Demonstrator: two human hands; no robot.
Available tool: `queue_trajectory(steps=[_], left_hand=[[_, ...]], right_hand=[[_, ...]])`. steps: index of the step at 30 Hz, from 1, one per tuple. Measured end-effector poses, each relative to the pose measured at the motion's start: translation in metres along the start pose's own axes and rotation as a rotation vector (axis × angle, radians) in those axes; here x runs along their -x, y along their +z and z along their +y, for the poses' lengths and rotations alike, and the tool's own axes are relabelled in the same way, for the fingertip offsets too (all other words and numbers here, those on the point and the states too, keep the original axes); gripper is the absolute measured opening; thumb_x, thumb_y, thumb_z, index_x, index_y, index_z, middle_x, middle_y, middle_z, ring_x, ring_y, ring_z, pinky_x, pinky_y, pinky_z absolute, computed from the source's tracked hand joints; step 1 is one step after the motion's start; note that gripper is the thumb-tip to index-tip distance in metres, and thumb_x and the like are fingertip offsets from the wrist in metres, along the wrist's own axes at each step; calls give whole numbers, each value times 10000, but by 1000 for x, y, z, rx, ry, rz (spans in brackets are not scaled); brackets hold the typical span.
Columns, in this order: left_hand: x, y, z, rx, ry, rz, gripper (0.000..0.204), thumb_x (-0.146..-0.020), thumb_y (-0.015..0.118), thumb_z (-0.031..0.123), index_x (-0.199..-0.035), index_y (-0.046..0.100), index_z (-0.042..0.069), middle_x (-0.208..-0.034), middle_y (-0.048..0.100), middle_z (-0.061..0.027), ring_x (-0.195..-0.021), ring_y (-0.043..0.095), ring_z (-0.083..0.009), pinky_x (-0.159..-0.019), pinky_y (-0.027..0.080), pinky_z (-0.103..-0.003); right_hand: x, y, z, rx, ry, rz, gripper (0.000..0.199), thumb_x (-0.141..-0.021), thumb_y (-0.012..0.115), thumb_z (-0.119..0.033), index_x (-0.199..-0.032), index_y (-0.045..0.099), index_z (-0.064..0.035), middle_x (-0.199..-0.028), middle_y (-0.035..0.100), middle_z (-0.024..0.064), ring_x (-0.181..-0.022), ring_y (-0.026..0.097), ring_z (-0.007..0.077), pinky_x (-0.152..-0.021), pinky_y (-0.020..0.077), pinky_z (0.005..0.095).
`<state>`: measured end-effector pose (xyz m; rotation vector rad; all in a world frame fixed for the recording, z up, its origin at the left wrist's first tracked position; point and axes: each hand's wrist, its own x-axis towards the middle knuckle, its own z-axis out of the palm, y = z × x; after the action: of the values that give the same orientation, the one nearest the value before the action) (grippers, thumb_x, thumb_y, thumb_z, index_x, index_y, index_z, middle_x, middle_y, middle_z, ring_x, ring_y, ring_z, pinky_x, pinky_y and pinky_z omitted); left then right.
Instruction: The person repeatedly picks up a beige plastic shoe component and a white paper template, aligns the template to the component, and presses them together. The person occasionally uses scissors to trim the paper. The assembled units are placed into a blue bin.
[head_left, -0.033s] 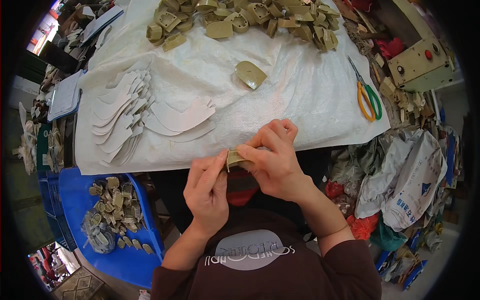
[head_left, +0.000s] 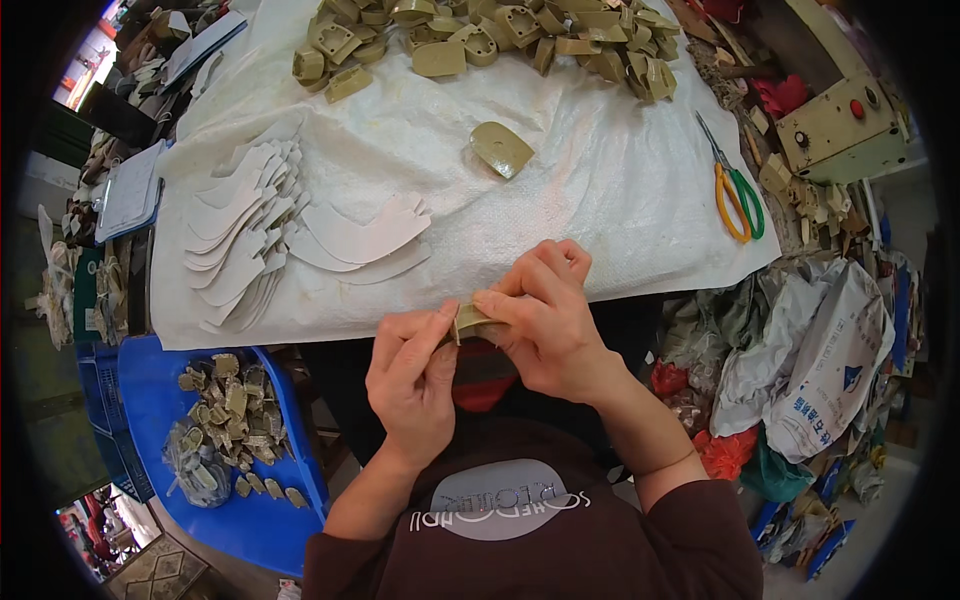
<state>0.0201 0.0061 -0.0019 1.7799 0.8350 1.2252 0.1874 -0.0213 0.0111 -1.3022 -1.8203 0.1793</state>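
Note:
Just past the near edge of the white cloth, both my hands hold one olive-green shoe heel (head_left: 475, 317). My right hand (head_left: 548, 318) grips its right side, with the thumb lying along the top. The fingers of my left hand (head_left: 412, 375) pinch at its left end, where a thin pale edge shows; what else they hold is hidden. A single glossy olive heel (head_left: 502, 150) lies on the cloth beyond my hands. To the left are an overlapping stack of white curved cut pieces (head_left: 240, 225) and a few more such pieces (head_left: 365, 240) beside it.
Many olive heels (head_left: 440, 58) are heaped at the far side of the white cloth (head_left: 600, 200). Scissors (head_left: 738, 195) with orange and green handles lie at the right. A blue chair seat (head_left: 215, 525) at lower left carries small olive pieces. Plastic bags (head_left: 800, 370) crowd the right.
Both hands and the heel have shifted very slightly; the grip is the same. Nothing else has moved.

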Motion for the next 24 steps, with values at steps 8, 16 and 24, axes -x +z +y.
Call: queue_trajectory(steps=[8, 16, 24], left_hand=[[-14, 1, -9, -112, 340, -42, 164, -797, 691, 63, -943, 629, 22, -708, 524, -49, -660, 484, -204, -587, 419, -288], [-11, 1, -5, -86, 365, 18, 232, -669, 750, 23, -869, 636, 58, -709, 532, -27, -684, 486, -211, -610, 407, -304], [-18, -27, -12, -184, 395, 75, 345, -568, 698, -96, -841, 656, 109, -777, 504, -21, -749, 467, -231, -650, 402, -328]], right_hand=[[5, 1, 0, -386, 41, -100, 357, -671, 694, -50, -1013, 602, -92, -823, 490, 49, -805, 459, 211, -801, 271, 384], [5, -2, -4, -189, -58, -43, 395, -635, 700, -32, -1014, 615, -101, -857, 549, 11, -833, 471, 200, -781, 298, 367], [-6, -10, -23, -320, 108, 60, 309, -734, 732, -114, -1009, 606, -53, -979, 625, 71, -827, 559, 235, -814, 427, 367]])
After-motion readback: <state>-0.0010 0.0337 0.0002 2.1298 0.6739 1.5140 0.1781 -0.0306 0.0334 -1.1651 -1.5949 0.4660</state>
